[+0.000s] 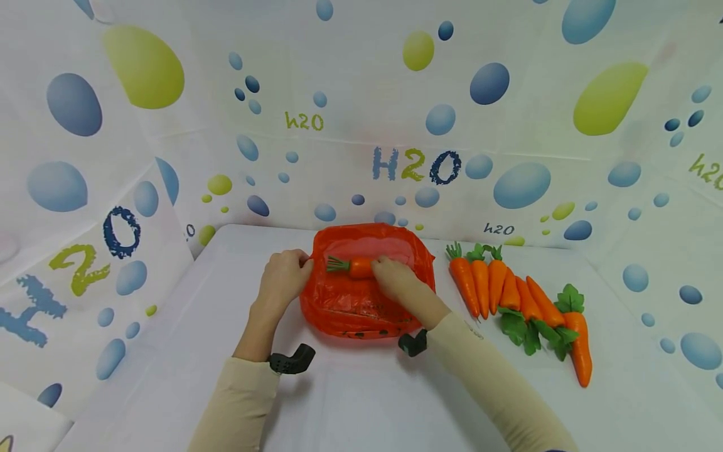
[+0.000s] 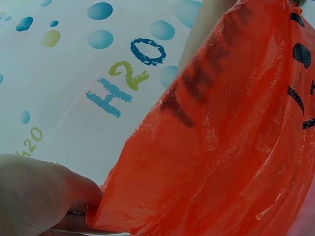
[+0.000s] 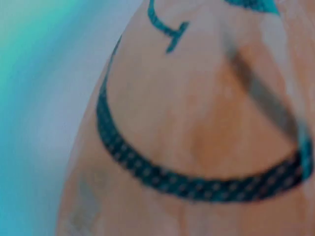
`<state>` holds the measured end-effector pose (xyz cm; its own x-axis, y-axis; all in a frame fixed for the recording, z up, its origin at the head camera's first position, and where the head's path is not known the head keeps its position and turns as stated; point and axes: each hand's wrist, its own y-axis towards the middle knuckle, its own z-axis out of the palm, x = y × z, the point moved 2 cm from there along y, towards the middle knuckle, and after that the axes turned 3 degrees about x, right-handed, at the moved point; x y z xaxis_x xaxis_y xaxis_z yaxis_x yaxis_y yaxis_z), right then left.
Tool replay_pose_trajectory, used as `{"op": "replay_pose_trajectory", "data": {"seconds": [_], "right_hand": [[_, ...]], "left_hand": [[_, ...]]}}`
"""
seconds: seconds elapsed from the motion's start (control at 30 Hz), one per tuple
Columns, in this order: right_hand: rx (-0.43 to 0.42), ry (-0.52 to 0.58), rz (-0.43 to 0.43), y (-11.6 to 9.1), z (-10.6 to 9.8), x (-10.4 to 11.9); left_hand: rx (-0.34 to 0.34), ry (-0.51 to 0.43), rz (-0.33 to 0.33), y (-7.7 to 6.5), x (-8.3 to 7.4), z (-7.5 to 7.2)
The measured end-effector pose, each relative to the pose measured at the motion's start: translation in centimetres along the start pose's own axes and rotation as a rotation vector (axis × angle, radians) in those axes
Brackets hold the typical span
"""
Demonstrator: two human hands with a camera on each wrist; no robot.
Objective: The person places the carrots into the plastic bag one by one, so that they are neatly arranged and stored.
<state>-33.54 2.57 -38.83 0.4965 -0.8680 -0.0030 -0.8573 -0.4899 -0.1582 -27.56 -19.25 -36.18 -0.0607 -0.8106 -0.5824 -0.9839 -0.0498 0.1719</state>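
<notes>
A red plastic bag [image 1: 339, 307] lies on the table in the head view with its mouth spread wide. My left hand [image 1: 285, 275] pinches the left edge of the mouth. In the left wrist view the thumb and fingers of that left hand [image 2: 47, 196] grip the thin film of the bag [image 2: 206, 147]. Over the mouth, my right hand [image 1: 397, 276] holds an orange carrot [image 1: 360, 268] by its thick body, green stalks pointing left. The bag's printed side [image 3: 172, 123] fills most of the right wrist view, blurred, and the right hand is hidden there.
Several carrots [image 1: 497, 282] lie in a row on the right of the white table [image 1: 344, 402], some with leafy green tops [image 1: 516, 329] toward me. One carrot [image 1: 578, 348] is at the far right. Behind stands a white backdrop [image 1: 361, 81] with blue and green drops.
</notes>
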Motion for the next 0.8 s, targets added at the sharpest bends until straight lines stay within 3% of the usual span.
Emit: {"op": "replay_pose_trajectory", "data": {"seconds": [0.3, 0.8], "right_hand": [[-0.089, 0.150, -0.010, -1.0, -1.3, -0.2], [-0.259, 0.284, 0.002, -2.8, -2.2, -1.0]], "left_hand": [[-0.011, -0.005, 0.006, 0.0, 0.0, -0.1], [-0.015, 0.000, 0.000, 0.1, 0.0, -0.3]]}}
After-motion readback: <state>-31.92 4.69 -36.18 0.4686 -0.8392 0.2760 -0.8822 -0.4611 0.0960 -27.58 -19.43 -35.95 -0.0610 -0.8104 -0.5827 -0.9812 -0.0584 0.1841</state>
